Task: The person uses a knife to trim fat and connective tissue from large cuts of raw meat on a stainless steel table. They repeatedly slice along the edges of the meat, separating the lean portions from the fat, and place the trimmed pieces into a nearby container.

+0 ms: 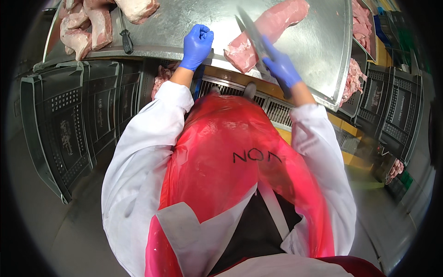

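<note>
A long piece of pale pink boneless meat [272, 23] lies slantwise on the steel worktable [184, 16]. In my blue-gloved right hand [284, 68] is a knife [253, 31]; its blade, blurred by motion, points away from me across the near part of the meat. Part of the dark handle shows below the hand. My blue-gloved left hand [197, 45] is closed in a loose fist above the table's near edge, left of the meat and apart from it. Nothing shows in its curled fingers.
Several meat cuts [90, 25] lie at the table's far left, beside a black-handled sharpening steel [126, 41]. Grey crates [60, 115] stand at the left, and others [390, 108] at the right. Meat trimmings [354, 78] fill a bin by the table's right edge.
</note>
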